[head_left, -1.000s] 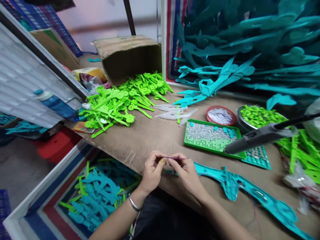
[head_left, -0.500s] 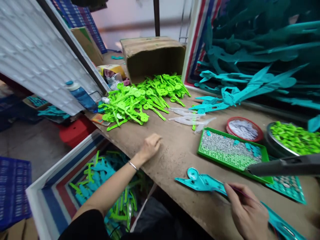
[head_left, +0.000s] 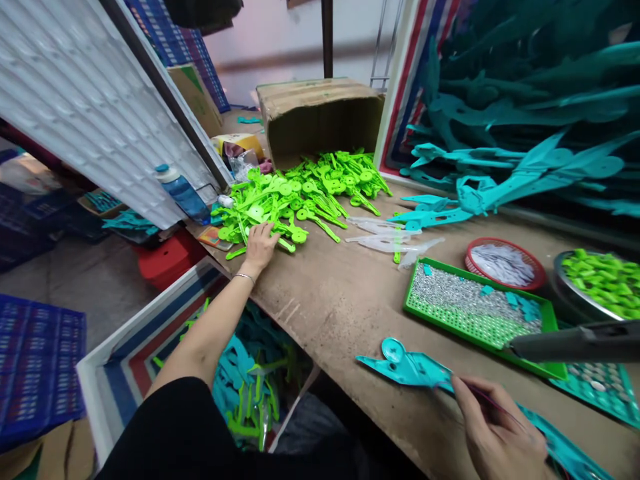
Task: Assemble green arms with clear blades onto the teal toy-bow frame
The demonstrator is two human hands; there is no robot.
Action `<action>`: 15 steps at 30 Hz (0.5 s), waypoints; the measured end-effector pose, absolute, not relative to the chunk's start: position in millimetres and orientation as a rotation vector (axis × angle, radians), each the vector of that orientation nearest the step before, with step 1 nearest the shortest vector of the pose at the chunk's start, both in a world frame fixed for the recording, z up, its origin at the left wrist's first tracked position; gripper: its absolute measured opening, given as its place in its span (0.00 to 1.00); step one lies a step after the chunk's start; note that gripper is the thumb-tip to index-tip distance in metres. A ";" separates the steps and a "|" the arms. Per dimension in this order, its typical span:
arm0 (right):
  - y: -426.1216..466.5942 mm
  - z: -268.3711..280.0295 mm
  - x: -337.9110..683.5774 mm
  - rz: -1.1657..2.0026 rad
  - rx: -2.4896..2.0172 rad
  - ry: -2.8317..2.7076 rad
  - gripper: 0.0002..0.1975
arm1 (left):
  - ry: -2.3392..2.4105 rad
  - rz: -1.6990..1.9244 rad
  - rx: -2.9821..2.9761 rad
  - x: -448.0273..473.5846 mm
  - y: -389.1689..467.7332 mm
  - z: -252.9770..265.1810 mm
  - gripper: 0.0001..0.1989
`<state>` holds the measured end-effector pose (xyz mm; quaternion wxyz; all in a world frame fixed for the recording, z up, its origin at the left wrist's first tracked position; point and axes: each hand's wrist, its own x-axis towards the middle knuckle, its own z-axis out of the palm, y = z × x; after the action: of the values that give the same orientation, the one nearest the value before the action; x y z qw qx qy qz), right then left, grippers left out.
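The left hand (head_left: 260,241) had reached out from the bench's near edge to the green parts (head_left: 295,193), fingers spread upon them, gripping nothing yet. The right hand (head_left: 495,433) pinched a thin wire against the teal piece (head_left: 407,365) beneath it.

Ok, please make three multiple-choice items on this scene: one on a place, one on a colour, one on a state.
1. Where is the left hand?
A. on the green parts pile
B. in the green tray
C. on the bottle

2. What colour is the long part under the right hand?
A. red
B. teal
C. white

3. How does the cardboard box stand?
A. upright and closed
B. flattened
C. tipped on its side, open toward the pile

Answers: 1 A, the fingers rest on the pile's near edge; 2 B, it is teal plastic; 3 C, its mouth faces the spilled parts.
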<state>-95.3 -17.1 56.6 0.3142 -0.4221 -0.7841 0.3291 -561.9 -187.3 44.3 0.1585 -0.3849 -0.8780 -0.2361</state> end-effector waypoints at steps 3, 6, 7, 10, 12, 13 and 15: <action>-15.0 59.7 -94.8 0.844 -1.114 -2.055 0.12 | -2.457 -0.768 -1.155 -549.7 -193.3 57.3 0.11; -10.0 63.2 -98.8 0.826 -1.077 -2.091 0.12 | -2.406 -0.905 -1.189 -519.2 -192.2 73.2 0.08; -8.0 63.6 -102.2 0.828 -1.064 -2.107 0.11 | -2.385 -0.974 -1.176 -504.7 -189.0 77.3 0.10; -1.4 58.5 -117.7 0.861 -1.023 -2.149 0.10 | -2.345 -1.508 -1.011 -453.5 -171.8 81.2 0.17; 2.9 47.9 -128.5 0.870 -0.961 -2.190 0.10 | -2.379 -2.057 -0.855 -419.1 -157.3 75.0 0.21; 4.6 41.2 -132.7 0.856 -0.932 -2.215 0.09 | -2.398 -2.299 -0.769 -403.6 -150.5 69.3 0.23; 6.2 27.9 -137.2 0.827 -0.930 -2.251 0.07 | -2.443 -2.602 -0.641 -378.1 -139.1 54.6 0.26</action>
<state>-137.2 6.2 27.9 0.2810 -0.3470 -0.8399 0.3085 -378.1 -139.1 54.6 -0.2400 -0.1717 -0.6541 -0.6965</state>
